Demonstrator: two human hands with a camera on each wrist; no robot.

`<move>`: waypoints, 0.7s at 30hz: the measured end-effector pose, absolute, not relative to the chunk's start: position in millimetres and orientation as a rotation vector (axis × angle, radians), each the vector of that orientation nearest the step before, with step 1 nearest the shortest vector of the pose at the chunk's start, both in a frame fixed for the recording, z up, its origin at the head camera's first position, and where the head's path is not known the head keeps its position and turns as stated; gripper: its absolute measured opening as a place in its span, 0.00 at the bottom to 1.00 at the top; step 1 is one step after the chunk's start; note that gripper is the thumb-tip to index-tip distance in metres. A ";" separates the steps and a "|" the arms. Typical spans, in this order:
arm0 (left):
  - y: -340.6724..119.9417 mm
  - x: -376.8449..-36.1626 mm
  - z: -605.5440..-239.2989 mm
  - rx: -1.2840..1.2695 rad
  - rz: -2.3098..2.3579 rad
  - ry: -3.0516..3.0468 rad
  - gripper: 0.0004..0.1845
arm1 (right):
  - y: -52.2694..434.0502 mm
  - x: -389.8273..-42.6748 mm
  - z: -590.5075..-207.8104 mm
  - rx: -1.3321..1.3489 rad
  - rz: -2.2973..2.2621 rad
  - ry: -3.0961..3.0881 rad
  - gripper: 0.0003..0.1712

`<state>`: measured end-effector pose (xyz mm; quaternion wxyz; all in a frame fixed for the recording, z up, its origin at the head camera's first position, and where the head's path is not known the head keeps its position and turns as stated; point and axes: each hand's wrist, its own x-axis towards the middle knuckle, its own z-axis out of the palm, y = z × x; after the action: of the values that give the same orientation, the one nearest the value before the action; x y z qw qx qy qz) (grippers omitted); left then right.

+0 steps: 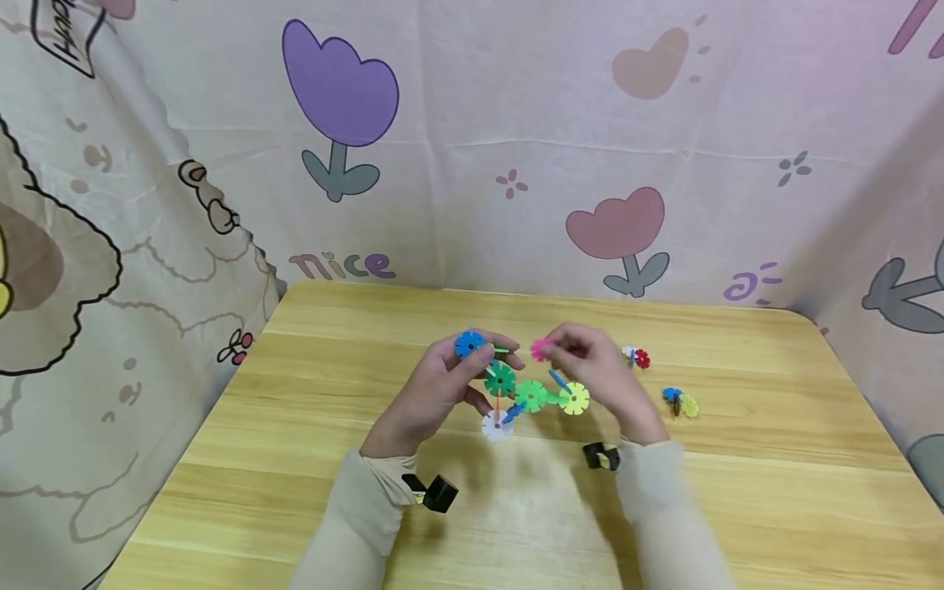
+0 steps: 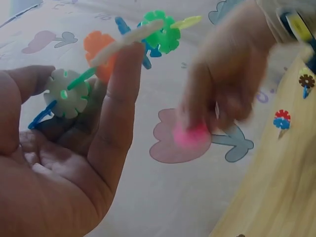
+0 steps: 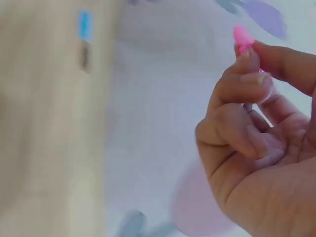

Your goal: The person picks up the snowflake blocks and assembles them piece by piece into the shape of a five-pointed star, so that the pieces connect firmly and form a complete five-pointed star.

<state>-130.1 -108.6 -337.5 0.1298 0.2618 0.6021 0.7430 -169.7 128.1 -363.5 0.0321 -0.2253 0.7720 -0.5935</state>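
Note:
Several slotted plastic snowflake discs are joined into a chain, which my left hand (image 1: 428,393) grips at its blue disc (image 1: 469,345). A dark green disc (image 1: 501,379), a light green disc (image 1: 530,397), a yellow disc (image 1: 575,399) and a white disc (image 1: 496,426) belong to that chain. It is held above the table. A pink snowflake disc (image 1: 541,350) is pinched between the thumb and index finger of my right hand (image 1: 601,373), apart from the chain. In the left wrist view the right hand and the pink disc (image 2: 191,137) are blurred.
Two small clusters of joined discs lie on the wooden table (image 1: 295,393) to the right: one with a red disc (image 1: 643,358), the other with a yellow disc (image 1: 689,405). A printed cloth (image 1: 457,205) hangs behind the table's back edge. Black camera boxes (image 1: 441,494) sit at both wrists.

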 end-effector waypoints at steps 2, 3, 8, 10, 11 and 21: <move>-108.9 -130.3 -337.9 0.777 2.120 1.801 0.15 | 140.6 -164.5 -353.7 -0.622 -1.894 2.370 0.06; -109.0 -130.3 -337.9 0.790 2.104 1.819 0.14 | 144.6 -159.9 -346.8 -0.619 -1.933 2.357 0.07; -107.8 -130.8 -337.2 0.864 2.043 1.856 0.14 | 142.2 -134.3 -311.8 -0.773 -1.990 2.388 0.05; -106.3 -130.7 -336.8 0.881 2.034 1.848 0.14 | 137.3 -125.1 -302.6 -0.833 -1.965 2.432 0.05; -105.5 -130.5 -336.9 0.880 2.031 1.843 0.13 | 134.8 -120.9 -299.4 -0.841 -1.952 2.462 0.05; -97.8 -127.9 -340.2 0.813 2.014 1.911 0.17 | 122.7 -108.2 -303.8 -0.704 -1.793 2.742 0.02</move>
<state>-127.9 -97.8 -340.2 0.1242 0.2790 0.6555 0.6907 -108.2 122.7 -303.8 -0.1048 -0.2089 0.8138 -0.5321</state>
